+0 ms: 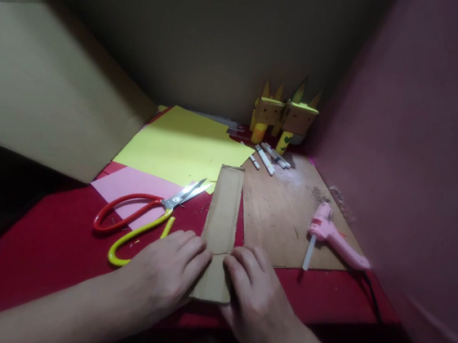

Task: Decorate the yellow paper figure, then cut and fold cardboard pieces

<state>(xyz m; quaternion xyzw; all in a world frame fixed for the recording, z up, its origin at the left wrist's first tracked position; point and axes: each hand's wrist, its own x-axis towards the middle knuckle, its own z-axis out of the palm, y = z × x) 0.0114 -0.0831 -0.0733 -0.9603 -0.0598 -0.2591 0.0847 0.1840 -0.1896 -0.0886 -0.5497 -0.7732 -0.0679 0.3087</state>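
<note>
A long narrow cardboard strip (223,210) lies lengthwise on the red table surface (48,243), running away from me. My left hand (167,276) rests on the strip's near left edge, fingers curled and pressed together against it. My right hand (252,291) presses the near right edge in the same way, fingertips meeting the left hand's over the strip. Both hands hold the strip down near its front end.
Red-and-yellow-handled scissors (141,219) lie left of the strip on pink paper (133,186) and yellow paper (181,145). A pink glue gun (336,240) lies on a cardboard sheet (286,213) at right. Glue sticks (267,157) and cardboard figures (285,117) stand at the back. A large cardboard panel (40,88) leans at left.
</note>
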